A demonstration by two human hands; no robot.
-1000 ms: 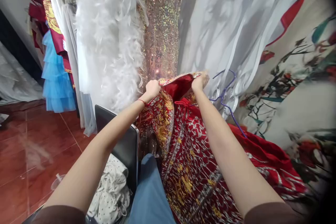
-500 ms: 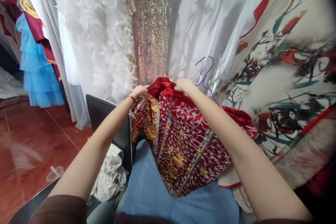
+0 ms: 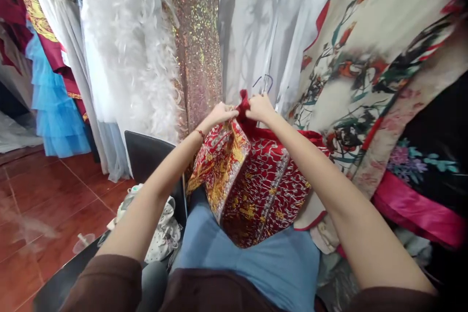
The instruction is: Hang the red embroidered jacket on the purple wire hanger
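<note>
Pinching away at the red waistband (image 3: 243, 108), your left hand (image 3: 224, 113) and right hand (image 3: 259, 108) each grip cloth, close together, at the top edge of the embroidered skirt (image 3: 261, 175); its lower corner sits over the middle of your blue-clad lap (image 3: 252, 258). Just beyond the right hand, a purple hanger hook (image 3: 270, 83) shows against sheer white drapery (image 3: 244, 34). Careful: a sideways tug could snag that drapery on the hook; a slackened pinch might let the skirt slide. Half a second ago your hands stood wider; now the waistband's bunched between them.
</note>
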